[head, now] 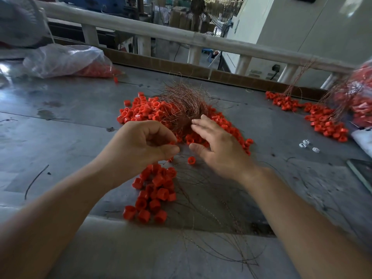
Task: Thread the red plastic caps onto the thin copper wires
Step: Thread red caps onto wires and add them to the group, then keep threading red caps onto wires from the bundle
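A heap of loose red plastic caps (138, 111) lies on the grey table (66, 109), with a tangled bundle of thin copper wires (182, 101) on top of it. My left hand (141, 143) is pinched on a red cap (172, 142) at its fingertips, just left of the bundle's near end. My right hand (217, 146) hovers with fingers spread over the caps, holding nothing. One single cap (191, 160) lies between the hands. Below them sits a cluster of caps (155, 192) with thin wires (211, 214) trailing toward me.
A clear plastic bag of red caps (66, 61) lies at the back left. Caps strung on wires (322, 117) and another bag (356, 97) sit at the right. Small white clips (308, 146), a dark flat device (362, 174) and a white railing (161, 31) are also there.
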The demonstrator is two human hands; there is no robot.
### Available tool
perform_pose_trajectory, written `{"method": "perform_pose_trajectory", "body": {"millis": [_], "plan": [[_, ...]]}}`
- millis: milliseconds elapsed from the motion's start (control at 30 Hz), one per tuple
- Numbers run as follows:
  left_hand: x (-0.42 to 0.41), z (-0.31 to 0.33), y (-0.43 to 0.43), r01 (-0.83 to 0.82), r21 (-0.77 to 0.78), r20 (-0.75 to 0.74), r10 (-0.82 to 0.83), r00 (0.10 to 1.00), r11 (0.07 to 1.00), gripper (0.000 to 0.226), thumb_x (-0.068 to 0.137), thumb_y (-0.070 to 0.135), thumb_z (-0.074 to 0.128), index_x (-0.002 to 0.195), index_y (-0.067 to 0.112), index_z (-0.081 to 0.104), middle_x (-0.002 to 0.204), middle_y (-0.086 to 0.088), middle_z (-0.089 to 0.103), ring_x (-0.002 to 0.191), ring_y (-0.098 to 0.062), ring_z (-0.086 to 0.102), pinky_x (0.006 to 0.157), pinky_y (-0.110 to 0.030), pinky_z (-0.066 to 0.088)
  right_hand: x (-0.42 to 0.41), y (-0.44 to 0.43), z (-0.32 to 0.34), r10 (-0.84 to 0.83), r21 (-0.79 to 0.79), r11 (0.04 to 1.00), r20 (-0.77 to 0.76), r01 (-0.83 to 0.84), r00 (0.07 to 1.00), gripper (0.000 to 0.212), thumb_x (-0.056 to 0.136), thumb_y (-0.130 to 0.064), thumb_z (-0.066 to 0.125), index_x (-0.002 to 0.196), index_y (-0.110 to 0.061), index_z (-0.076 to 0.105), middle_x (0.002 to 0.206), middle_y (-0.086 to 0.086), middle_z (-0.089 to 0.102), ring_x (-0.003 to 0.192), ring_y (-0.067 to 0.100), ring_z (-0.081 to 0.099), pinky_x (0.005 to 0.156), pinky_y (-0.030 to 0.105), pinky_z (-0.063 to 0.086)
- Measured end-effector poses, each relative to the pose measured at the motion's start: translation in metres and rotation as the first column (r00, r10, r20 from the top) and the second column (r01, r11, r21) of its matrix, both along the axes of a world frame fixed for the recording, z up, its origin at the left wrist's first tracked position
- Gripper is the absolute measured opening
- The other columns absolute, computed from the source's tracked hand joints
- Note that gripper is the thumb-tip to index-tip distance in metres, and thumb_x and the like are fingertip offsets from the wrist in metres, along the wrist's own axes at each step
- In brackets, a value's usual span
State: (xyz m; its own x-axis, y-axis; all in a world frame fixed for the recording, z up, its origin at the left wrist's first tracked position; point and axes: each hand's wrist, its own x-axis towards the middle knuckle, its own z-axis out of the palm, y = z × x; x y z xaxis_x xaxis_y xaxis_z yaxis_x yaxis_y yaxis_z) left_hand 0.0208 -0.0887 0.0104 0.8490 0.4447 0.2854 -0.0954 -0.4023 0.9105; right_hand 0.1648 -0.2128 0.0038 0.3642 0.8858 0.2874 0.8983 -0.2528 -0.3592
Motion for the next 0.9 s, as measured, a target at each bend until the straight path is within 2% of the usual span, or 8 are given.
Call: {"method": "perform_pose_trajectory", "body": {"millis": [67,133,233,300,400,500,667,900], "plan": [[0.000,-0.001,0.000,-0.001,-0.002,-0.003,0.001,1.000,1.000,0.037,0.042,0.052,0.064,0.070,0.028,0.067,0.071,0.004,0.069,0.061,-0.007,0.064,0.058,-0.013,0.051,-0.001,-0.001,-0.001,-0.007,0.045,0.999,-0.005,0.007,1.000,0.048,0.091,-0.025,0.054,0.134,-0.007,0.043,0.144,0.000,0.036,0.136,0.006,0.017,0.098,0.001,0.002],[0.000,-0.001,0.000,0.000,0.005,-0.006,0.000,1.000,1.000,0.036,0.042,0.052,0.064,0.069,0.028,0.067,0.071,0.005,0.069,0.061,-0.007,0.064,0.059,-0.014,0.052,-0.003,-0.002,0.000,-0.017,0.110,0.994,-0.002,0.017,1.000,0.038,0.089,-0.020,0.057,0.124,-0.005,0.054,0.134,0.003,0.048,0.131,0.011,0.032,0.101,0.008,0.014],[-0.001,-0.001,-0.001,0.002,0.016,-0.008,-0.002,1.000,1.000,0.037,0.041,0.053,0.063,0.069,0.028,0.067,0.071,0.006,0.069,0.062,-0.008,0.065,0.058,-0.014,0.052,-0.007,-0.005,0.007,-0.030,0.300,0.953,-0.035,0.039,0.999,0.013,0.083,-0.007,0.063,0.094,-0.002,0.068,0.098,0.005,0.064,0.097,0.017,0.058,0.085,0.007,0.035],[-0.001,-0.001,-0.001,0.001,0.014,-0.001,-0.001,1.000,1.000,0.039,0.041,0.054,0.064,0.070,0.029,0.067,0.072,0.003,0.069,0.064,-0.012,0.065,0.058,-0.015,0.053,-0.010,-0.008,0.010,-0.026,0.388,0.921,-0.039,0.039,0.999,0.005,0.081,-0.002,0.064,0.085,-0.002,0.066,0.083,-0.001,0.060,0.078,0.009,0.056,0.074,0.006,0.039],[-0.002,-0.001,-0.001,0.002,0.012,0.015,-0.002,1.000,1.000,0.037,0.042,0.054,0.065,0.073,0.033,0.066,0.073,-0.001,0.069,0.067,-0.018,0.067,0.058,-0.018,0.054,-0.015,-0.011,0.012,0.005,0.453,0.891,-0.072,0.028,0.997,0.008,0.082,-0.001,0.063,0.089,-0.001,0.057,0.081,-0.004,0.059,0.072,0.001,0.056,0.071,0.004,0.043],[-0.002,0.000,-0.003,0.019,0.007,0.051,-0.019,0.999,1.000,0.037,0.044,0.051,0.066,0.077,0.035,0.067,0.072,0.000,0.068,0.065,-0.017,0.067,0.056,-0.017,0.053,-0.020,-0.012,0.015,0.059,0.491,0.870,-0.011,-0.047,0.998,0.007,0.080,0.001,0.063,0.087,0.000,0.062,0.078,-0.004,0.060,0.077,0.006,0.057,0.069,0.006,0.044],[-0.003,0.002,-0.005,0.066,0.009,0.093,-0.066,0.993,0.998,0.031,0.052,0.046,0.066,0.083,0.040,0.069,0.071,0.003,0.069,0.063,-0.013,0.066,0.056,-0.016,0.052,-0.027,-0.014,0.017,0.079,0.462,0.877,0.127,-0.129,0.989,0.005,0.078,-0.001,0.065,0.082,-0.002,0.068,0.077,0.003,0.066,0.075,0.006,0.056,0.070,0.014,0.046],[-0.004,0.004,-0.006,0.062,0.014,0.110,-0.063,0.992,0.998,0.020,0.057,0.041,0.065,0.076,0.035,0.071,0.073,0.004,0.072,0.061,-0.013,0.066,0.053,-0.019,0.053,-0.032,-0.015,0.017,0.065,0.428,0.897,0.127,-0.114,0.990,0.008,0.079,-0.005,0.063,0.085,-0.003,0.068,0.079,0.005,0.065,0.075,0.010,0.056,0.069,0.016,0.044]]}}
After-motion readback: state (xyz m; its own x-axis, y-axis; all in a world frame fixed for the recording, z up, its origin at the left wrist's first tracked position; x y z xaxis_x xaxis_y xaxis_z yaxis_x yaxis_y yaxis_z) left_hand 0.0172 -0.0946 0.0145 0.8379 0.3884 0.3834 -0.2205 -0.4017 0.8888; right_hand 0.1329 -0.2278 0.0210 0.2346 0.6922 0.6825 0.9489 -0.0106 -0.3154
